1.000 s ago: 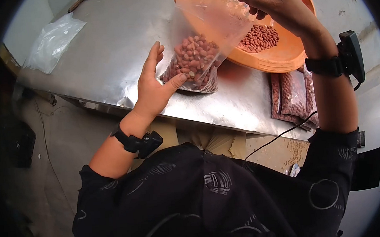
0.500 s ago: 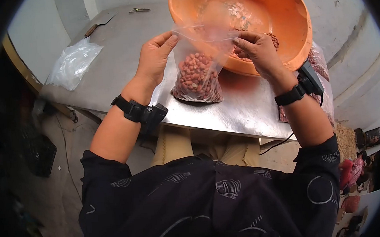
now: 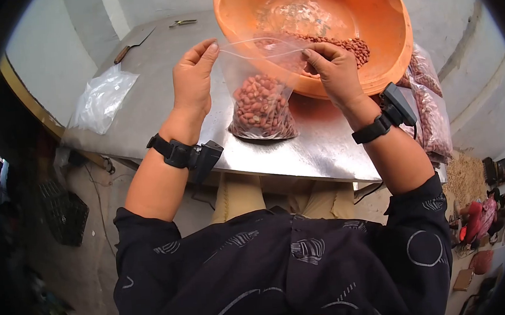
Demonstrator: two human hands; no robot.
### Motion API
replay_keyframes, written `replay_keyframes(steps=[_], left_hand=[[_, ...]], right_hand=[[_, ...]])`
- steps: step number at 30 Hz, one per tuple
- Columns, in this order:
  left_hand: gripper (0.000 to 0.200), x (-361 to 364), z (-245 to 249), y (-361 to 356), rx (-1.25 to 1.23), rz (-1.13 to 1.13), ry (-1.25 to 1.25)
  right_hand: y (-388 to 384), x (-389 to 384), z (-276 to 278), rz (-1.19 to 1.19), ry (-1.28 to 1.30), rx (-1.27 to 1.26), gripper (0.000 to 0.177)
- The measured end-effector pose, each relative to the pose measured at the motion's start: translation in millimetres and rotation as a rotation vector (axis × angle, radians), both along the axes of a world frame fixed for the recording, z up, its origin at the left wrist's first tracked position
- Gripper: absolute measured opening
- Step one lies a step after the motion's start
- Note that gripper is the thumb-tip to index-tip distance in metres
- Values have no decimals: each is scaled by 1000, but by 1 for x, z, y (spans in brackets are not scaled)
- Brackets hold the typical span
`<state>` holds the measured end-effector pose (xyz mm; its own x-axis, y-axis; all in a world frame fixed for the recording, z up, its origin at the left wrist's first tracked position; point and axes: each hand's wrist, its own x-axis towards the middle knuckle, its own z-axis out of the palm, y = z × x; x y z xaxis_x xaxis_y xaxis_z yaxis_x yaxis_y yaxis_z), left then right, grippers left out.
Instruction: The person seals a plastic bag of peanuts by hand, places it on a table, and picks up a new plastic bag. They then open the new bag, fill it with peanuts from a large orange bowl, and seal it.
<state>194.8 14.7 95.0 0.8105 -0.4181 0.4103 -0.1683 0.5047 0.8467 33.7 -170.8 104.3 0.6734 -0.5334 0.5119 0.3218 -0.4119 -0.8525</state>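
Observation:
A clear zip bag (image 3: 262,101) partly filled with reddish peanuts stands upright on the metal table. My left hand (image 3: 196,73) pinches one top corner of its mouth between thumb and fingers. At the opposite top corner, my right hand (image 3: 334,70) grips the bag the same way. Between the hands the two edges of the mouth bow slightly apart. Just behind the bag rests an orange basin (image 3: 393,27), tilted toward me, with loose peanuts (image 3: 353,48) along its lower side.
On the left of the metal table (image 3: 160,88) lies a stack of clear plastic bags (image 3: 105,97). A knife (image 3: 133,46) and a small metal tool (image 3: 183,23) are farther back. Filled peanut bags (image 3: 432,110) are piled at the right edge. A dark crate (image 3: 66,214) sits on the floor.
My left hand has moved a little to the left, and the bag's mouth is spread wider. Both hands keep hold of its corners. The camera view has shifted slightly.

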Motion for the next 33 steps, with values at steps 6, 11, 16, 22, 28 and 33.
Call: replay_keyframes(steps=[6,11,16,22,28,33], left_hand=[[26,-28,35,18,-126,22,-421],[38,-79,78,17,102,83,-1137],[55,-107,90,-36,291,130,-1545],[31,-117,94,-71,664,-89,-1543],[21,-121,95,-75,755,-215,-1385],[20,-121,94,-77,778,-235,-1371]], right_hand=[[12,-33,3,-32,-101,-130,12],[16,-65,1,-76,-192,-72,11],[13,-82,-10,-110,-244,-24,11],[9,-93,-20,-119,-313,-40,9],[6,-97,-24,-96,-306,-22,11],[10,-98,-24,-85,-312,27,11]])
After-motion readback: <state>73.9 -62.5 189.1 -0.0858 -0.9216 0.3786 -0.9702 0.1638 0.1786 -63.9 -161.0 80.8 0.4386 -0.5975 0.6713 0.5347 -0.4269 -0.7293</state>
